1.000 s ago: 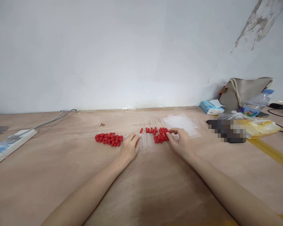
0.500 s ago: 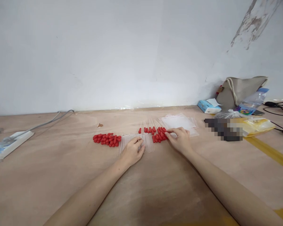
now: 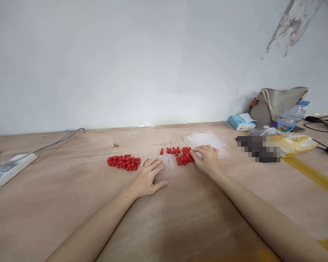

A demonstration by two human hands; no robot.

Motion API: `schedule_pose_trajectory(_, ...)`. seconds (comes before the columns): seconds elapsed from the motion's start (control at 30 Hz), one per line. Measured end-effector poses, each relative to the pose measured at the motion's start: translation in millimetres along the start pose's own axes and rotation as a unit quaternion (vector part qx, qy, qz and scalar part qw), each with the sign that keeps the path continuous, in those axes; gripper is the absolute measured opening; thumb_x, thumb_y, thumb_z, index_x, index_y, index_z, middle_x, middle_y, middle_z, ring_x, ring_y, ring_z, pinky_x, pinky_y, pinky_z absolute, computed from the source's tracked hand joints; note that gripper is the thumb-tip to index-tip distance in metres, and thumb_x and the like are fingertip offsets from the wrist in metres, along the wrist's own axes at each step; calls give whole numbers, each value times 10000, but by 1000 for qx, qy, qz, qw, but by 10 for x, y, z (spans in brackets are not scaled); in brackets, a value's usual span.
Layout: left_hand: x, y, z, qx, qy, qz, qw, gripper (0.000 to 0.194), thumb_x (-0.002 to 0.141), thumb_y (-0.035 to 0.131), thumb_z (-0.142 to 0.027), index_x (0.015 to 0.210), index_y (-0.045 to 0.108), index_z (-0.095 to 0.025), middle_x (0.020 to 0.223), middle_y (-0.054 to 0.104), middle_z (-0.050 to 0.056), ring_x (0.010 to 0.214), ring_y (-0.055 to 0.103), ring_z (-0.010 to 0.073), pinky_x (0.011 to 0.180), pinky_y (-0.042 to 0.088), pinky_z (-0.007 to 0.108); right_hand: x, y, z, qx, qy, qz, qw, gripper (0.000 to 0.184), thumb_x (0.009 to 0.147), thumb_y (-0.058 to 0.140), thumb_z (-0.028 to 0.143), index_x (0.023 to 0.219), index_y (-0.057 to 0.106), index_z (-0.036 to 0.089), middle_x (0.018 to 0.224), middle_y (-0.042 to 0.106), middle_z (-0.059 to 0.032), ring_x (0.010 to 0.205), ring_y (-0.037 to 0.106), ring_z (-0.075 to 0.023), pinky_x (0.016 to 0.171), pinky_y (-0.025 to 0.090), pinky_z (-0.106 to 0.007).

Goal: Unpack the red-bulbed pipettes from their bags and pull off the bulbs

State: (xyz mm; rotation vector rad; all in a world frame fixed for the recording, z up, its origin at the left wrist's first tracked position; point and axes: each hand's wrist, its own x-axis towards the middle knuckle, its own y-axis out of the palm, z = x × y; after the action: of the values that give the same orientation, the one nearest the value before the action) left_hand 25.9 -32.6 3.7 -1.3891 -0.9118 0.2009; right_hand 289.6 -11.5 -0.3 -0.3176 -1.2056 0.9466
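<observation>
My left hand [image 3: 147, 178] lies with spread fingers over a row of thin clear tubes [image 3: 171, 166], thumb out toward me on the table. My right hand [image 3: 207, 158] is closed, thumb and fingertips together at the right edge of a cluster of red rubber bulbs [image 3: 183, 158]; it seems to pinch one of them, partly hidden by the fingers. Left of the tubes is a heap of loose red bulbs [image 3: 123, 162]. Behind the tubes lie several droppers [image 3: 173, 150], red bulbs toward me and clear stems pointing to the wall.
Flat clear plastic bags [image 3: 206, 140] lie behind my right hand. Farther right are a blue tissue pack [image 3: 241, 123], a grey bag [image 3: 278, 103], a clear plastic bottle [image 3: 296, 113] and a yellow packet [image 3: 297, 145]. At left is a white power strip [image 3: 23, 162] with a grey cable.
My left hand has moved slightly left and opened, its fingers and thumb spreading apart over the tubes. My right hand stays at the red bulbs.
</observation>
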Motion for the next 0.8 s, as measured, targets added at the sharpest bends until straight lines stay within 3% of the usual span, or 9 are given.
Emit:
schedule_pose_trajectory(0.17,57,39,8,-11,-3,12,1000,473,802,480,-481,1194,500,-217,1174,574,85,1167,437,269,1009,140,547,272,75,370,-42,-11,98,994,218,787,483,331,722,679,262,795,652,-20,815,489,-179,775,209,-374)
schedule_pose_trajectory(0.37,79,95,-79,-7,-14,-45,999,427,771,520,-494,1092,574,-216,1078,626,80,1103,490,265,1019,112,536,587,431,847,-103,45,256,960,269,780,454,392,771,675,240,887,647,-64,920,507,-235,861,214,-445)
schedule_pose_trajectory(0.5,33,105,-120,9,-45,-91,995,514,712,558,-546,1093,567,-201,1093,610,93,1081,487,281,1011,124,532,706,672,1016,-126,97,301,941,326,698,546,445,804,666,161,882,646,-130,900,551,-277,886,229,-494)
schedule_pose_trajectory(0.63,10,66,-111,35,-92,-142,985,372,772,530,-451,1048,583,-207,1041,623,80,1042,501,256,1001,153,506,805,799,1074,-137,146,345,917,228,636,621,305,766,661,122,751,654,-136,790,598,-291,801,323,-481)
schedule_pose_trajectory(0.8,15,33,-59,61,-134,-181,972,316,825,472,-341,1095,545,-196,1047,600,84,1022,505,219,999,186,465,873,619,1079,-120,131,332,926,196,710,554,286,796,645,135,789,656,-133,785,604,-268,721,371,-388)
